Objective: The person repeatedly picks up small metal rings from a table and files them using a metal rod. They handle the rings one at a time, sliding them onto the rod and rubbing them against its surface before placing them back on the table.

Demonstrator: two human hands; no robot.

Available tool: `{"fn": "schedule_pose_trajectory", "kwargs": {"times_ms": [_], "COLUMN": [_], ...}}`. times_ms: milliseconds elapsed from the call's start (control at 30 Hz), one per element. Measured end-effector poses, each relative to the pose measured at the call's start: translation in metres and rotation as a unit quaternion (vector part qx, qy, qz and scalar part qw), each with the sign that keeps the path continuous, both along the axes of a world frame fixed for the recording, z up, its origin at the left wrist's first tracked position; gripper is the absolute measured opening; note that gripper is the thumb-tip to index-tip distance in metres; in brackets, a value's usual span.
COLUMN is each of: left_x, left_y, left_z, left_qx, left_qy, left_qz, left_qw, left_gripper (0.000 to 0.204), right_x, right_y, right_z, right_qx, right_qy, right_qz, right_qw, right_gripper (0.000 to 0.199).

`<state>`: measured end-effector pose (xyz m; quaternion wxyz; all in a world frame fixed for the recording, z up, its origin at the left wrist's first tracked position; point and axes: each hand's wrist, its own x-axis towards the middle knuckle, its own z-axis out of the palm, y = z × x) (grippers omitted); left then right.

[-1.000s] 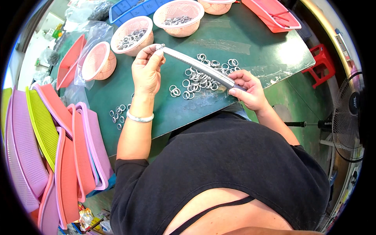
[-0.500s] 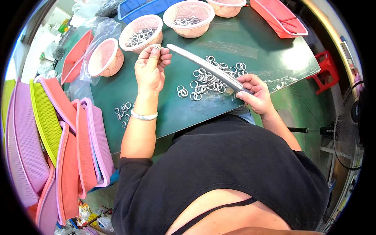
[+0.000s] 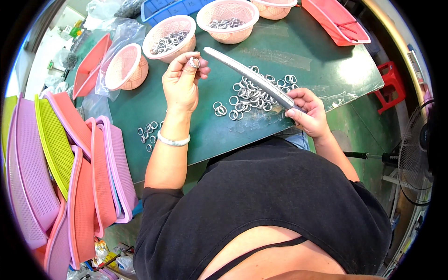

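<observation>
Between the thumb and fingers of my left hand [image 3: 181,88] is a silver ring [image 3: 194,62], held up over the table. My right hand [image 3: 309,112] grips the dark handle end of a tapered metal ring mandrel [image 3: 247,73]. Its thin tip points up and left, close to the ring but apart from it. Beneath the mandrel lies a pile of silver rings [image 3: 252,103], partly covered by it. A small cluster of rings [image 3: 220,109] sits just left of the pile. More rings [image 3: 148,133] lie by my left forearm.
Pink baskets of rings [image 3: 169,55] [image 3: 228,35] stand along the far side of the green table [image 3: 210,135]. An emptier-looking pink basket [image 3: 126,70] leans at the left. Stacked coloured baskets [image 3: 79,186] fill the left side. A red stool [image 3: 391,87] and a fan [image 3: 417,149] are at right.
My left hand has turned slightly and shifted a little right, so the ring shows more clearly. The mandrel has moved slightly right and its tip slightly up.
</observation>
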<state>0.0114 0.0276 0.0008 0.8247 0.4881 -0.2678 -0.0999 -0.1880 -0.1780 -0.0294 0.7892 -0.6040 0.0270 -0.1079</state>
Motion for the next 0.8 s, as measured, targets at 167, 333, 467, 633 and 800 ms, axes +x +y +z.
{"fn": "schedule_pose_trajectory", "kwargs": {"times_ms": [167,333,467,633,800], "left_x": [-0.002,-0.002,0.000,0.027,0.106], "left_y": [0.001,0.002,0.001,0.008,-0.001], "left_z": [0.001,-0.001,0.000,0.009,0.029], "left_qx": [-0.003,-0.021,0.010,0.160,0.319], "left_qy": [-0.002,-0.018,-0.059,-0.119,-0.293], "left_qz": [-0.007,-0.018,0.011,0.144,0.282], "left_qw": [1.000,0.999,0.998,0.969,0.856], "left_gripper": [0.013,0.012,0.013,0.014,0.018], "right_x": [0.002,0.006,0.010,0.017,0.007], "right_y": [-0.004,-0.006,0.000,0.013,0.025], "right_z": [-0.003,0.000,0.020,0.091,0.148], "right_qx": [0.019,0.167,0.272,0.236,0.161], "right_qy": [-0.009,-0.046,-0.133,-0.300,-0.432], "right_qz": [-0.006,0.026,0.096,0.229,0.296], "right_qw": [1.000,0.984,0.948,0.895,0.837], "right_gripper": [0.034,0.037,0.041,0.030,0.024]}}
